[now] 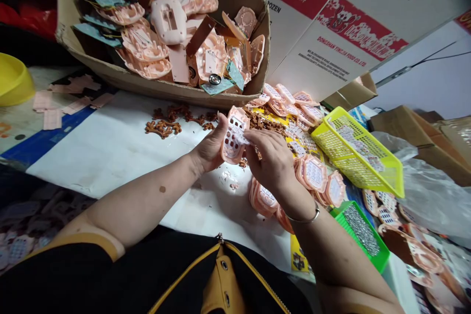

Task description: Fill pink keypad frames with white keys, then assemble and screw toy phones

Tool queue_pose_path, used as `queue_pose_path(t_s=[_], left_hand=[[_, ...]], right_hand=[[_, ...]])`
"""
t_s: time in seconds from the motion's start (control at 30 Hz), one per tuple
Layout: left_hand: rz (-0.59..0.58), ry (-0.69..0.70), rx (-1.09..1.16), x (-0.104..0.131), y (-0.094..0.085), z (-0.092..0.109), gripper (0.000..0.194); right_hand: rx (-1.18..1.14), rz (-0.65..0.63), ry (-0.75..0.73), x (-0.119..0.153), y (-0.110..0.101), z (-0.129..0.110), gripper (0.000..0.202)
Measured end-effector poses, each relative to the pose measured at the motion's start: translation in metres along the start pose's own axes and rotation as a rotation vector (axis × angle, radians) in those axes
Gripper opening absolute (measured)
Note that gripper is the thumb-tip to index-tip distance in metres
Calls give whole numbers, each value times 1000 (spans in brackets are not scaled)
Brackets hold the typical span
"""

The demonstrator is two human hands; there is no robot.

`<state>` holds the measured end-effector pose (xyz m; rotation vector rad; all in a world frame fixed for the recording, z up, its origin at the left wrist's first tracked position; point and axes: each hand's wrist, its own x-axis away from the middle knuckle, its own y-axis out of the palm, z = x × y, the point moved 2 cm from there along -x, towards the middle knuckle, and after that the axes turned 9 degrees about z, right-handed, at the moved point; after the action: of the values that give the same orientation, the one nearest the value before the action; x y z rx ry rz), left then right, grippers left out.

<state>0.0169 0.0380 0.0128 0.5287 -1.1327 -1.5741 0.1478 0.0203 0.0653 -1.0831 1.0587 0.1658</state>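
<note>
Over the white work surface, my left hand (pixel 211 149) is closed around the edge of a pink plastic toy shell (pixel 231 149), which has rows of button holes. My right hand (pixel 270 157) pinches a small white keypad piece (pixel 240 135) against the shell's face; its fingers partly cover that piece. Brown plastic parts (pixel 164 127) lie just beyond my hands. Stacked pink shells with white keypads (pixel 312 172) sit to the right of my right hand, and another stack (pixel 265 196) is partly behind my right wrist.
A cardboard box (pixel 176 86) full of pink shells and circuit boards stands at the back. To the right are a yellow basket (pixel 353 164) of white keypads and a green tray (pixel 380 260) of small screws. Printed white cartons (pixel 312 24) rise behind.
</note>
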Motion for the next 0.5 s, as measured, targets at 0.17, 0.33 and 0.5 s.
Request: queue_pose_path(t_s=[0.17,0.33,0.5], left_hand=[[2,-20,40,-1,-2,-1,75],[20,-35,46,0,-1,0,70],[13,-18,53,-2,-3,0,64]], right_hand=[[254,-64,-50,1,-4,-13,25],[269,-55,-56,0,0,-16,23],[178,-172,-34,0,1,-16,34]])
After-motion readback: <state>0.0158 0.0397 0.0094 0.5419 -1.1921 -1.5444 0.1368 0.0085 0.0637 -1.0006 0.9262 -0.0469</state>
